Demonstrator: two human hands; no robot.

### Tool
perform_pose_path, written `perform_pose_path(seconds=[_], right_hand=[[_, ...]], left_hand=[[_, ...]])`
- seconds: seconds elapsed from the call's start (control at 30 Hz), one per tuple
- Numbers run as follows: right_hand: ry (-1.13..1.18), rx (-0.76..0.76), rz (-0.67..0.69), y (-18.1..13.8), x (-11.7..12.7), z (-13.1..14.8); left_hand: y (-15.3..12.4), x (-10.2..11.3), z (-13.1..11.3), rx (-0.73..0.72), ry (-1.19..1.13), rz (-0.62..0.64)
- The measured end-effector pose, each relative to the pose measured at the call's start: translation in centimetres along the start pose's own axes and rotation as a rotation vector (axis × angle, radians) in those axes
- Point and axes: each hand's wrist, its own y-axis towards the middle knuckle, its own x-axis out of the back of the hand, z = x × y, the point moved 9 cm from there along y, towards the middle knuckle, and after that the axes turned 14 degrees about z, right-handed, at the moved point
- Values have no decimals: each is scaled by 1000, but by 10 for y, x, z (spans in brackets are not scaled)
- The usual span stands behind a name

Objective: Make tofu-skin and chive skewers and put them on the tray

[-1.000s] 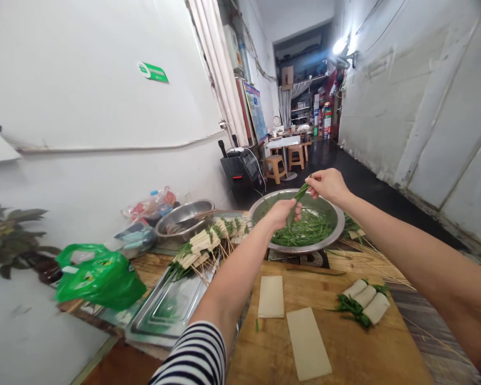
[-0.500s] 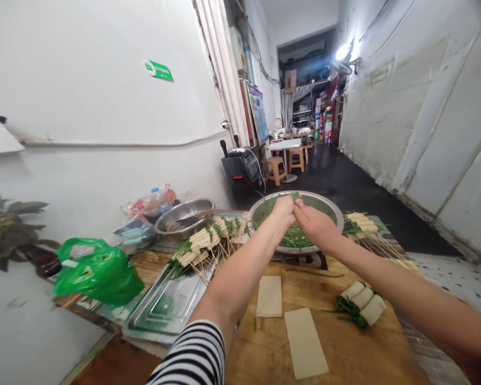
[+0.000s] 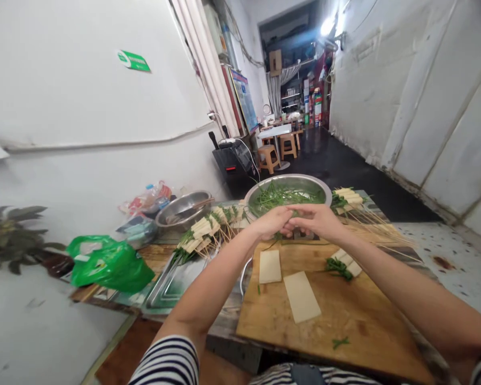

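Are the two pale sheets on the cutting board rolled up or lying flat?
Flat. Both pale sheets lie spread on the cutting board, unrolled and bare, unlike the rolled pieces with greens nearby.

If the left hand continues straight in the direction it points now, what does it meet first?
The left hand points right, and its fingertips already meet the right hand above the cutting board. So the right hand is first in line; depth is hard to judge, but they appear to touch.

Green sign point(image 3: 133, 61) on the left wall: white lettering, too small to read. Blue poster point(image 3: 243, 99) farther down the corridor: print blurred. No other legible text, brands, numbers.
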Motion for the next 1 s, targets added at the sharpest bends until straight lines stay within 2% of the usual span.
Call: perform_pose_path(seconds=[0.1,0.23,0.37,0.47,0.57,0.67,0.73,0.83,1.0], right_hand=[[108,-12,22,-16,-21,-4],[239,-56,-15,-34,-43,-19],[302,-136,-1,-49,-65,-40],[276,-201,47,-64,-78,-57],[232,-283,101,-82,-87,-79],[175,-325,179,-98,-95,-97],[129,-302,212,-105,-96,-101],[41,-237,214,-112,-93,-99],[-255,-140,233,-117,-89,-91]], left_hand=[[-20,-17,13,17,-95,74],[-45,-34,33,61,-244,188],[-66,-38,55,69,-196,219],[-78,-32,80,34,50,89],[-89,-30,101,-69,337,-168],[-102,-42,110,-226,545,-390],[-107,-58,111,-316,679,-440],[-108,-81,106,-386,913,-443],[-103,-100,104,-332,1227,-408]])
